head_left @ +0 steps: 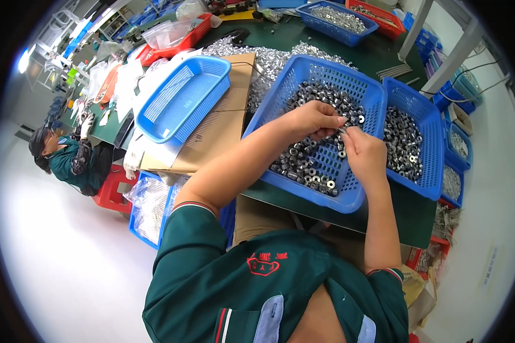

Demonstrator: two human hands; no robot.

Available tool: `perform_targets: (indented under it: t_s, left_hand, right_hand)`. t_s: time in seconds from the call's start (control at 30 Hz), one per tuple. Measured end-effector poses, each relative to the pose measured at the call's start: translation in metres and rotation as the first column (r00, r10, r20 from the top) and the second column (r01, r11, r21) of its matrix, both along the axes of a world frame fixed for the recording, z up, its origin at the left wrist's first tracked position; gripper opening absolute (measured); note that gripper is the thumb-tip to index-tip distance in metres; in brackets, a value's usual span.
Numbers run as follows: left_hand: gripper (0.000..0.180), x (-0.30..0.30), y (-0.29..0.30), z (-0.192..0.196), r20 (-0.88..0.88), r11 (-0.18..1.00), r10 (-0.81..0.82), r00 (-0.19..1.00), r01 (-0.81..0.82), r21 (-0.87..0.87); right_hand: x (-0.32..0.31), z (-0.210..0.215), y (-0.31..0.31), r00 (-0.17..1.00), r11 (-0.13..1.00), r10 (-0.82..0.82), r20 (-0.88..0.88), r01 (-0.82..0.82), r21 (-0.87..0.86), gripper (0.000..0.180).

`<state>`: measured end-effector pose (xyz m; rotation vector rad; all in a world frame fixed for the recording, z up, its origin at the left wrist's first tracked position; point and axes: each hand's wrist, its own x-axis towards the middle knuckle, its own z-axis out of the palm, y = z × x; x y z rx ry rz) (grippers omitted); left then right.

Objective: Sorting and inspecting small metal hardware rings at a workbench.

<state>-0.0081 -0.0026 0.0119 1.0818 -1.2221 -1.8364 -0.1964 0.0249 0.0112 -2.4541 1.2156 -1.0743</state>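
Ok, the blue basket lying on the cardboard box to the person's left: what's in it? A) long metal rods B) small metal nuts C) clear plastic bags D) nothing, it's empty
D: the blue basket on the cardboard box shows only bare mesh, while the basket under both hands holds the small metal parts.

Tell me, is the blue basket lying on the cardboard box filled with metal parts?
No, the blue basket on the cardboard box shows only its bare mesh floor.

I see both hands, left hand [312, 120] and right hand [363, 151], over the basket [280, 106] of nuts [303, 163]. Another basket [426, 123] sits right, an empty one [180, 97] left on a box [217, 137].
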Motion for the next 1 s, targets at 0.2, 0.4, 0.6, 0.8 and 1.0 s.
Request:
perform_targets:
  t_s: [0.2, 0.4, 0.6, 0.8, 1.0]
  left_hand:
    - [0.022, 0.001, 0.0, 0.006, 0.002, 0.993, -0.004, 1.0, 0.004, -0.12]
    - [0.021, 0.002, -0.001, 0.008, 0.052, 0.966, -0.052, 0.997, 0.064, -0.25]
    - [0.019, 0.002, 0.002, 0.014, -0.01, 0.977, -0.026, 1.0, 0.023, -0.212]
    - [0.01, 0.009, -0.002, 0.017, -0.105, 0.984, 0.125, 0.987, -0.109, 0.144]
    - [0.02, 0.006, -0.004, -0.017, 0.815, 0.817, 0.198, 0.545, 0.367, -0.444]
  right_hand:
    - [0.0, -0.005, -0.006, 1.0, 1.0, 0.001, 0.016, -0.001, -0.027, 0.02]
    - [-0.006, -0.003, -0.011, 0.992, 0.968, 0.05, 0.115, -0.077, 0.239, 0.027]
    - [-0.007, -0.004, -0.012, 0.983, 0.937, 0.052, 0.179, -0.11, 0.332, 0.031]
    - [-0.007, -0.004, -0.006, 0.969, 0.949, 0.008, 0.247, -0.085, 0.304, 0.031]
    - [-0.007, -0.008, -0.005, 0.973, 0.969, 0.014, 0.229, -0.07, 0.239, 0.03]
